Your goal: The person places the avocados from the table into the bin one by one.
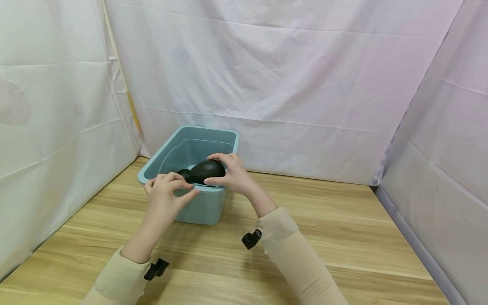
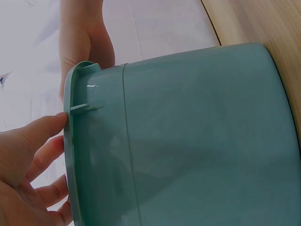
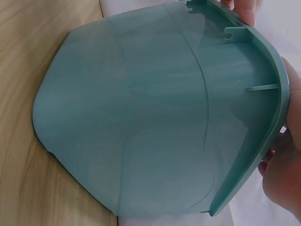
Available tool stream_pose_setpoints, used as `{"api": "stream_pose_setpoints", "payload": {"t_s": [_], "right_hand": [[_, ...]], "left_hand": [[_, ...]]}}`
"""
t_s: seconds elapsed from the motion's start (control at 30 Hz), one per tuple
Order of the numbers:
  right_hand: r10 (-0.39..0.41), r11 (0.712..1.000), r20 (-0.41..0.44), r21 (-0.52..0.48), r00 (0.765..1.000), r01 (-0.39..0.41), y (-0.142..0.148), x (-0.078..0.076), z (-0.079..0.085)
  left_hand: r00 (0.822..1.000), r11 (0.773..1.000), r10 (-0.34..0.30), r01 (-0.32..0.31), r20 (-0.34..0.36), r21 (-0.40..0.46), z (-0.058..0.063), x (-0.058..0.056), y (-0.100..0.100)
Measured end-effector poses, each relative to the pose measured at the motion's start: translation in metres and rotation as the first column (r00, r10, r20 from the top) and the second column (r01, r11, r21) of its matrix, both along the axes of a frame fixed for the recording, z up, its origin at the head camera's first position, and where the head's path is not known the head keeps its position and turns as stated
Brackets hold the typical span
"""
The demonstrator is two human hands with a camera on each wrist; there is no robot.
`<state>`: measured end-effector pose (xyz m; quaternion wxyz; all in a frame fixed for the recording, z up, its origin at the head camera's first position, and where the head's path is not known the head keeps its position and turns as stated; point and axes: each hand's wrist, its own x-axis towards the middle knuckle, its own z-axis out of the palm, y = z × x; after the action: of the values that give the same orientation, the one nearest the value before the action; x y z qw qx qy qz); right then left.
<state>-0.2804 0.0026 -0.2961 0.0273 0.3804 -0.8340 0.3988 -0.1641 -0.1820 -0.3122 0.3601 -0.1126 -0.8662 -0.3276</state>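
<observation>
A dark, glossy, gourd-shaped object (image 1: 207, 171) lies sideways at the near end of a blue-green plastic bin (image 1: 202, 212), just behind the front rim. My right hand (image 1: 233, 173) holds its fat end, thumb on the near side and fingers over the top. The smaller round end points left, partly covered by my left hand (image 1: 164, 192). That hand's fingers reach over the rim beside the small end, while the thumb stands apart at the rim. In the left wrist view, the left thumb (image 2: 49, 125) is right at the bin's edge; the rim hides the other fingertips.
The bin stands on a wood-grain table (image 1: 305, 237) towards the back left. Pale cloth (image 1: 286, 84) hangs behind and at both sides. Small black devices are fixed at both sleeve cuffs (image 1: 276, 224).
</observation>
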Motion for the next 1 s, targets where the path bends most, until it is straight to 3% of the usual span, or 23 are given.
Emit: {"api": "stream_pose_setpoints", "payload": {"t_s": [0.37, 0.67, 1.0], "right_hand": [[-0.023, 0.991, 0.044, 0.133, 0.999, 0.017, -0.0002, -0.0003, 0.0042], [-0.005, 0.988, 0.098, 0.153, 0.995, -0.01, 0.0001, -0.0018, 0.0014], [-0.014, 0.977, 0.076, 0.214, 0.997, -0.003, 0.0016, -0.005, 0.0026]], "left_hand": [[1.0, 1.0, -0.004, 0.004, -0.01, -0.01, 0.0005, 0.0, 0.0007], [1.0, 1.0, -0.001, 0.001, 0.0, -0.009, -0.0005, 0.0008, 0.0003], [1.0, 1.0, -0.003, 0.003, -0.005, -0.016, 0.0, -0.0001, 0.0005]]}}
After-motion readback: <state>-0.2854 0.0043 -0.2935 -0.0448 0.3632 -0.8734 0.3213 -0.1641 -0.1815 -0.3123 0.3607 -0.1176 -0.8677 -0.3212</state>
